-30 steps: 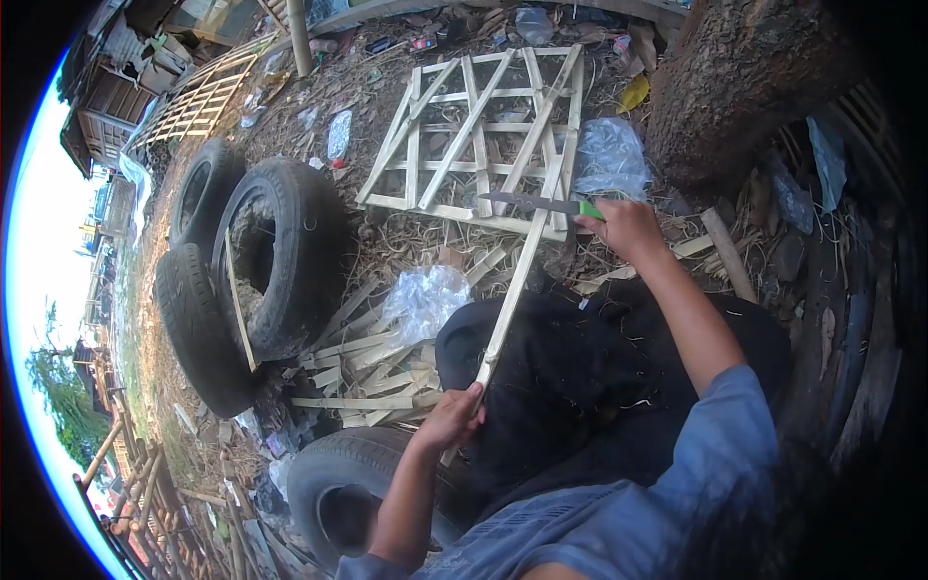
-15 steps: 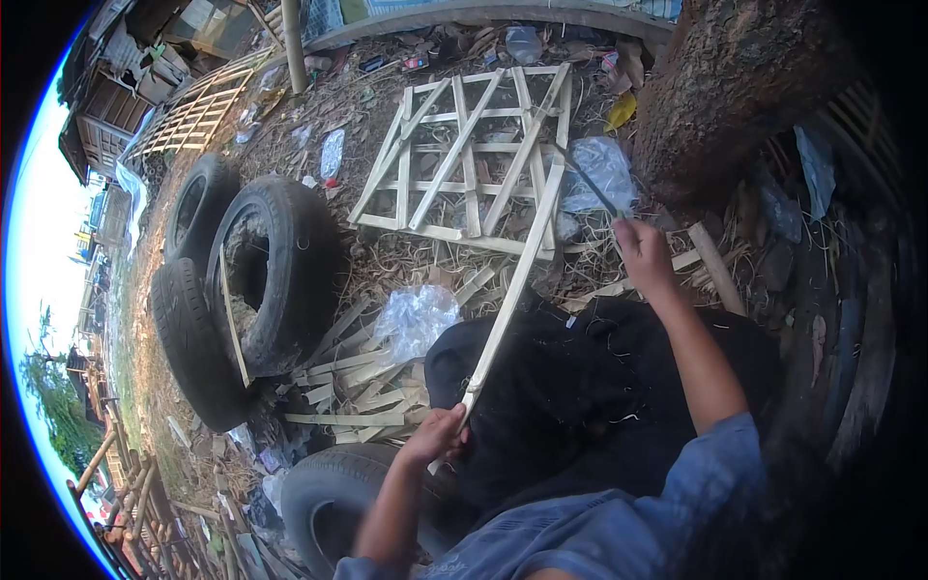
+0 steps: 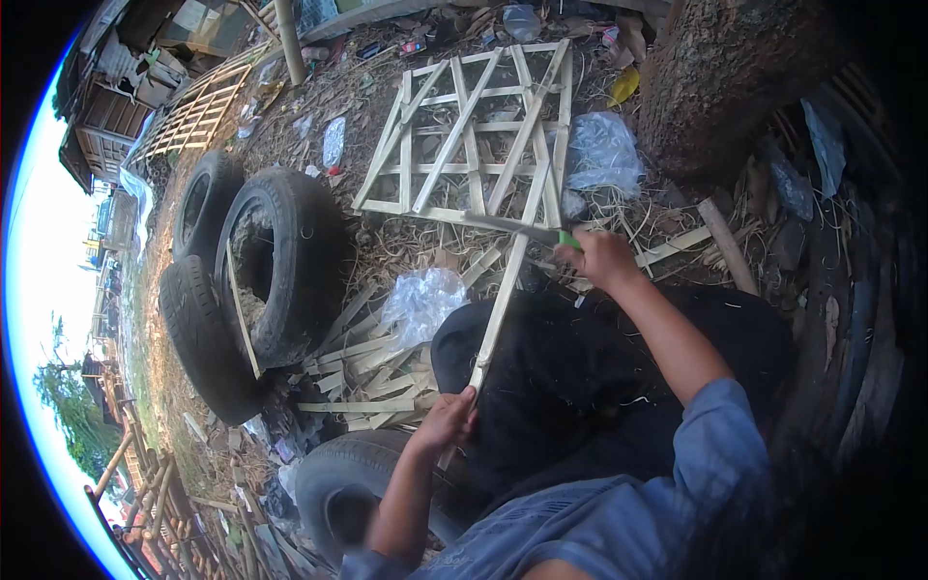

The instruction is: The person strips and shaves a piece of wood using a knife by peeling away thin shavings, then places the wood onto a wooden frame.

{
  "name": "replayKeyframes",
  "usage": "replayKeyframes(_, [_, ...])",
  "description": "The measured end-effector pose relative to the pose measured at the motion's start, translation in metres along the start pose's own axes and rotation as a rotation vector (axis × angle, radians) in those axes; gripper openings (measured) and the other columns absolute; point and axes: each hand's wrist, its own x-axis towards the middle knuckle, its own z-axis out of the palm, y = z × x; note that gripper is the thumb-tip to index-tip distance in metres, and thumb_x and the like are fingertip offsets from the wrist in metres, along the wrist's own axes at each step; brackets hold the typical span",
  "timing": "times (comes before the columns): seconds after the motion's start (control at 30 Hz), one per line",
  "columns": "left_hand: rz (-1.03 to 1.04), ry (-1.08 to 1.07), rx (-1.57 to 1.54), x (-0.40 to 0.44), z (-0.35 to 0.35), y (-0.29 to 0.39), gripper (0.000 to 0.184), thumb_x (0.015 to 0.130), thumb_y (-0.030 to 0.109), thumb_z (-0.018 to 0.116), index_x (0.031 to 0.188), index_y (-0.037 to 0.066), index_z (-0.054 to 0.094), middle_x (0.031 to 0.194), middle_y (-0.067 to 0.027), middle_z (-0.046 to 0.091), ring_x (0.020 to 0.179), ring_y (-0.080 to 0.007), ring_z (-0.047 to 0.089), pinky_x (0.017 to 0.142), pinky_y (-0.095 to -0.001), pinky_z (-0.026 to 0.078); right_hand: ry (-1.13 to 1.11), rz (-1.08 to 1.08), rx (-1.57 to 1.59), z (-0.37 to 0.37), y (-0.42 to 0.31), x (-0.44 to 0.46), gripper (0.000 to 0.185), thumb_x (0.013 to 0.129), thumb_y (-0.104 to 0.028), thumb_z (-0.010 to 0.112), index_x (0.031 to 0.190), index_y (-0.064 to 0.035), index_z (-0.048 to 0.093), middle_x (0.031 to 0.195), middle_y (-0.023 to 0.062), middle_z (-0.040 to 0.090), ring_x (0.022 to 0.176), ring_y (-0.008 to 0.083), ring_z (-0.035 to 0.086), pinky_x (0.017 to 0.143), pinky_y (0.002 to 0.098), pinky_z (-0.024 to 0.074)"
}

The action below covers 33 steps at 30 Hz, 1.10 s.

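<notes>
My left hand [image 3: 447, 421] is closed round the near end of a long pale bamboo strip [image 3: 499, 314]. The strip slants up and away from me, over my dark-clothed leg, and its far end overlaps a bamboo lattice [image 3: 471, 135] on the ground. In my right hand [image 3: 601, 259] is the green handle of a knife [image 3: 517, 225]. Its blade points left and lies across the strip, near the front edge of the lattice; whether it touches the strip I cannot tell.
Several old tyres [image 3: 280, 271] stand and lie on the left. Split bamboo pieces [image 3: 382, 382] and a clear plastic bag [image 3: 422, 305] lie in front of them. A tree trunk [image 3: 739, 82] rises at the upper right, with another plastic bag [image 3: 604, 155] beside it. Another lattice [image 3: 201, 111] is farther back.
My right hand has moved left and slightly down. The knife blade has swung from pointing up at the strip's far end to lying across the strip. My left hand keeps its grip.
</notes>
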Motion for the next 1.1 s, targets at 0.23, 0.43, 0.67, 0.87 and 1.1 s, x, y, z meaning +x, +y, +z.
replayKeyframes(0.23, [0.149, 0.039, -0.024, 0.001, 0.004, -0.019, 0.05, 0.099, 0.045, 0.047, 0.063, 0.009, 0.052, 0.049, 0.0043, 0.042, 0.04, -0.006, 0.038, 0.039, -0.0221, 0.027, 0.258, 0.448, 0.375, -0.056, 0.059, 0.027, 0.063, 0.096, -0.052, 0.042, 0.071, 0.0037, 0.057, 0.059, 0.0223, 0.053, 0.056, 0.038, 0.055, 0.057, 0.0444, 0.0411])
replayKeyframes(0.43, [0.166, 0.112, 0.024, -0.015, 0.015, -0.008, 0.05, 0.1, 0.04, 0.047, 0.065, 0.005, 0.055, 0.053, 0.005, 0.043, 0.044, -0.0046, 0.037, 0.043, -0.0222, 0.027, 0.12, 0.39, 0.636, -0.068, 0.009, -0.027, 0.04, 0.098, -0.038, 0.049, 0.092, 0.0016, 0.055, 0.064, 0.0103, 0.051, 0.059, 0.018, 0.048, 0.059, 0.0356, 0.0403])
replayKeyframes(0.67, [0.335, 0.388, 0.26, -0.033, 0.027, -0.02, 0.043, 0.099, 0.035, 0.051, 0.073, 0.001, 0.059, 0.058, 0.0046, 0.046, 0.052, -0.0048, 0.042, 0.048, -0.0236, 0.032, -0.152, 0.507, 1.01, -0.083, -0.037, -0.038, 0.041, 0.102, -0.036, 0.04, 0.08, -0.0036, 0.052, 0.058, -0.0015, 0.043, 0.046, 0.0061, 0.04, 0.043, 0.024, 0.0344])
replayKeyframes(0.87, [0.314, 0.465, 0.612, -0.046, 0.023, -0.014, 0.037, 0.097, 0.03, 0.052, 0.08, -0.003, 0.055, 0.057, -0.0175, 0.047, 0.051, -0.0235, 0.049, 0.054, -0.0398, 0.04, -0.271, 0.555, 1.065, -0.09, -0.039, -0.041, 0.046, 0.103, -0.04, 0.035, 0.083, -0.0029, 0.055, 0.052, -0.0036, 0.037, 0.038, 0.0046, 0.035, 0.035, 0.021, 0.0282])
replayKeyframes(1.1, [0.17, 0.395, 0.697, -0.039, 0.025, 0.011, 0.04, 0.096, 0.033, 0.052, 0.084, -0.004, 0.061, 0.066, -0.0241, 0.058, 0.063, -0.0368, 0.063, 0.06, -0.0435, 0.047, -0.211, 0.525, 0.947, -0.084, -0.021, -0.033, 0.044, 0.103, -0.041, 0.034, 0.086, -0.0051, 0.055, 0.052, -0.0047, 0.037, 0.038, 0.004, 0.032, 0.035, 0.0218, 0.026])
